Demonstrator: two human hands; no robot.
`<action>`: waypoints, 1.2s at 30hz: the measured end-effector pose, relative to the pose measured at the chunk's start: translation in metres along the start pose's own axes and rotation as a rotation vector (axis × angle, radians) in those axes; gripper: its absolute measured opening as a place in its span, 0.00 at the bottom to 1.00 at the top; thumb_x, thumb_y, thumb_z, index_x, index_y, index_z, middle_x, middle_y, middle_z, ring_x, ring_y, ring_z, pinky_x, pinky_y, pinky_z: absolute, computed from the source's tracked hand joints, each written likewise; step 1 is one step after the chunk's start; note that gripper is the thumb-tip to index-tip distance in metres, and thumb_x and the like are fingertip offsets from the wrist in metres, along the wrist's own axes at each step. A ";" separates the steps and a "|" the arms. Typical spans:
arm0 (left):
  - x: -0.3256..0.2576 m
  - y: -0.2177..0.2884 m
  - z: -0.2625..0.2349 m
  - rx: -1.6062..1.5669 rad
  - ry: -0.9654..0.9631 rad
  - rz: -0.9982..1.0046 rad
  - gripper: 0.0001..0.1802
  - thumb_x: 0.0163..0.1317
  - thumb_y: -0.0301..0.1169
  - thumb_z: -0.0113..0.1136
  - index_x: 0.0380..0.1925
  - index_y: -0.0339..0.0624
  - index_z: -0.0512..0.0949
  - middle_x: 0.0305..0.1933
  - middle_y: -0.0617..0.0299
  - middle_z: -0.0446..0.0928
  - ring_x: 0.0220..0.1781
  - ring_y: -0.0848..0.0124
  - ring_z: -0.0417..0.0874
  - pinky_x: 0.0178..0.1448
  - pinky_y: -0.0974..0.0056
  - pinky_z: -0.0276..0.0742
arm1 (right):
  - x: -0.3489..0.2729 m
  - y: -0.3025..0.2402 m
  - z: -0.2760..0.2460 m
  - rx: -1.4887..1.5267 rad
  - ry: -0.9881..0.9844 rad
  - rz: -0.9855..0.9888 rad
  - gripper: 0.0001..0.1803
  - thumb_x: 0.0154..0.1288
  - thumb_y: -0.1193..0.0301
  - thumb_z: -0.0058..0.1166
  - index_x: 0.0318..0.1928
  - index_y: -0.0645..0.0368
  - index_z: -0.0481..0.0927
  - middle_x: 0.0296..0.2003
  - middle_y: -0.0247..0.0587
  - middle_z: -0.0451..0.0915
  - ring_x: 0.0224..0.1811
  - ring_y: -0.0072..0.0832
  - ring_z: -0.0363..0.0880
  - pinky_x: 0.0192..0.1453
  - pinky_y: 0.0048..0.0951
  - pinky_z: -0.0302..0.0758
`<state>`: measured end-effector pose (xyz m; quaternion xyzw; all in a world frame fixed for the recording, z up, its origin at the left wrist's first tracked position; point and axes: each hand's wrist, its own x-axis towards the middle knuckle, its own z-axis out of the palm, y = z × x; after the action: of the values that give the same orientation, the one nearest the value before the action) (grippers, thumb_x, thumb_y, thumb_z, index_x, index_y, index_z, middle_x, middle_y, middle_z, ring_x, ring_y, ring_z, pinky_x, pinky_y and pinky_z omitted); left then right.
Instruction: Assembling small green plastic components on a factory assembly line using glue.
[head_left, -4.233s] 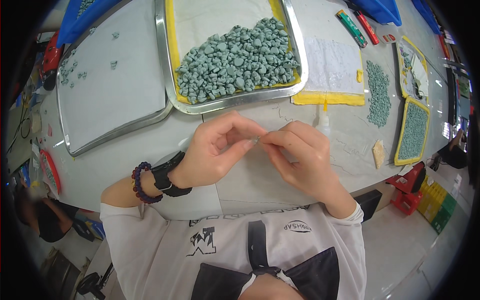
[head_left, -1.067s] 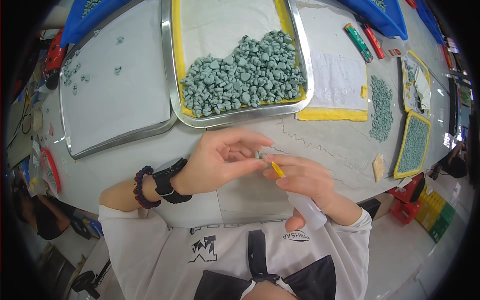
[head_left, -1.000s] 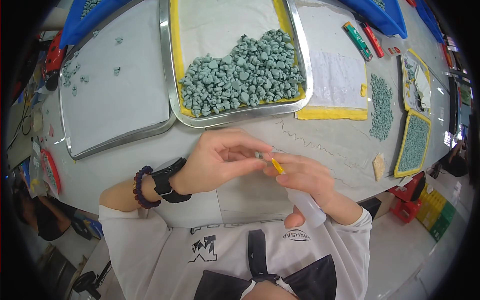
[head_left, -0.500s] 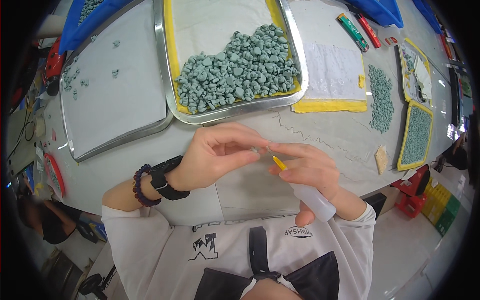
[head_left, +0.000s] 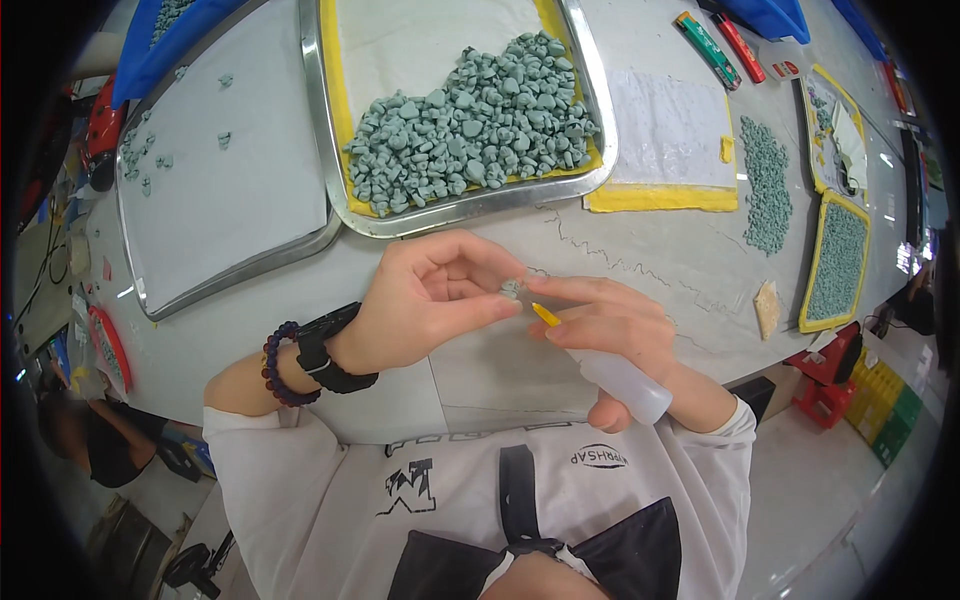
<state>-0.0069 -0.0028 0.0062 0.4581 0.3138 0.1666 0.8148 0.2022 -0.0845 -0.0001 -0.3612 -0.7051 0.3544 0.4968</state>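
Observation:
Between the thumb and index finger of my left hand [head_left: 425,300] is pinched a small grey-green moulded piece [head_left: 511,289]. My right hand [head_left: 625,325] holds a translucent white squeeze bottle [head_left: 625,385] slantwise, its yellow nozzle [head_left: 546,315] pointing up toward the piece. The right index fingertip reaches to the piece's edge; whether it touches is too small to tell. Beyond the hands, a metal tray [head_left: 400,226] bears a heap of similar grey-green pieces [head_left: 470,130]. To its left, several pieces [head_left: 140,150] lie scattered on a paper-lined tray [head_left: 230,220].
Right of the heap lies a yellow-edged sheet [head_left: 665,140]. Farther right are a strip of tiny green pieces [head_left: 767,185] and a yellow-rimmed tray [head_left: 838,262] full of them. Green [head_left: 708,50] and red [head_left: 740,48] slim boxes lie at the back. Blue bins [head_left: 165,45] stand along the far edge.
The nozzle has drawn slightly away from the piece and tilted flatter. More of the piece shows between the left fingertips. Both hands otherwise hold nearly the same place.

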 end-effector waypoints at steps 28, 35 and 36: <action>0.002 -0.001 -0.001 -0.013 0.002 -0.012 0.15 0.55 0.13 0.59 0.44 0.31 0.74 0.46 0.58 0.76 0.47 0.74 0.79 0.52 0.70 0.78 | 0.002 -0.001 0.002 -0.064 0.002 0.054 0.25 0.67 0.50 0.46 0.40 0.63 0.76 0.29 0.45 0.82 0.49 0.46 0.80 0.43 0.38 0.80; 0.002 -0.002 -0.001 -0.031 0.006 -0.024 0.15 0.55 0.13 0.59 0.44 0.31 0.74 0.47 0.57 0.76 0.47 0.74 0.79 0.52 0.70 0.77 | 0.003 -0.001 0.002 -0.074 -0.014 0.052 0.27 0.68 0.47 0.43 0.40 0.63 0.75 0.30 0.47 0.83 0.49 0.47 0.80 0.43 0.39 0.81; 0.002 -0.002 -0.001 -0.032 0.005 -0.027 0.15 0.55 0.14 0.59 0.44 0.31 0.74 0.47 0.57 0.76 0.47 0.74 0.79 0.52 0.70 0.77 | 0.004 -0.001 0.002 -0.071 -0.015 0.051 0.28 0.68 0.47 0.43 0.40 0.63 0.75 0.30 0.47 0.83 0.49 0.47 0.80 0.43 0.39 0.81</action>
<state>-0.0062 -0.0022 0.0032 0.4404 0.3191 0.1616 0.8235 0.1995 -0.0823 0.0023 -0.3940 -0.7113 0.3444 0.4692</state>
